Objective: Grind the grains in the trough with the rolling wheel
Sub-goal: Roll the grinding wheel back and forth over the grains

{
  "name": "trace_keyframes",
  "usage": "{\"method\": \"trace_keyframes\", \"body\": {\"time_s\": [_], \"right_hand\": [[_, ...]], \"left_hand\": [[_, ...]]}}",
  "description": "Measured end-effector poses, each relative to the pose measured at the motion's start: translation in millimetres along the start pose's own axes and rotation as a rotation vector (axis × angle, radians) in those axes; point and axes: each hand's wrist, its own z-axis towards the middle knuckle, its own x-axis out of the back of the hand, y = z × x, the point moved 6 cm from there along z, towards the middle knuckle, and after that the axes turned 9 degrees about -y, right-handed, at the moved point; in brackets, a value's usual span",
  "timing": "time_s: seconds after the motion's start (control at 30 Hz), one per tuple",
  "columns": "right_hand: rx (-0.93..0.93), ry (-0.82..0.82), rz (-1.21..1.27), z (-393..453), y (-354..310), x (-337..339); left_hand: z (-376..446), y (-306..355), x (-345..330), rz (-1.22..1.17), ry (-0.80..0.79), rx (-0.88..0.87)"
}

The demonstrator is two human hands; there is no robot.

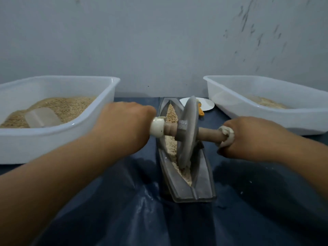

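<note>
Rolling wheel (188, 132) upright in trough (202, 181), between hands, on grains (171, 110). Left hand (124, 125) gripping left axle handle (157, 126); right hand (248, 137) gripping right handle (209, 134).

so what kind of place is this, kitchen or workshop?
Probably a makeshift grain-grinding bench, not a fitted kitchen: a boat-shaped trough with a rolling wheel sits on a dark blue cover against a bare scuffed wall, flanked by white plastic tubs of grain.

No text, label, brand, number or sign can be read anywhere.
</note>
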Motion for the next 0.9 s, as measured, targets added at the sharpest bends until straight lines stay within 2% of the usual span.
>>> {"method": "trace_keyframes", "body": {"time_s": [0.17, 0.33, 0.53, 0.67, 0.8, 0.9], "right_hand": [[-0.060, 0.119, -0.110, 65, -3, 2], [-0.098, 0.244, -0.125, 107, -1, 9], [0.005, 0.140, -0.159, 66, -4, 5], [0.061, 0.222, -0.213, 37, -6, 12], [0.064, 0.182, -0.225, 66, -11, 17], [0.004, 0.234, -0.220, 98, -11, 19]], "left_hand": [[44, -13, -36, -0.127, -0.209, 0.152], [74, -18, -43, -0.115, -0.205, 0.197], [30, -12, -35, -0.128, -0.208, 0.173], [3, -13, -31, -0.122, -0.158, 0.181], [25, -19, -49, -0.210, -0.264, 0.253], [50, -23, -55, -0.229, -0.244, 0.278]]}}
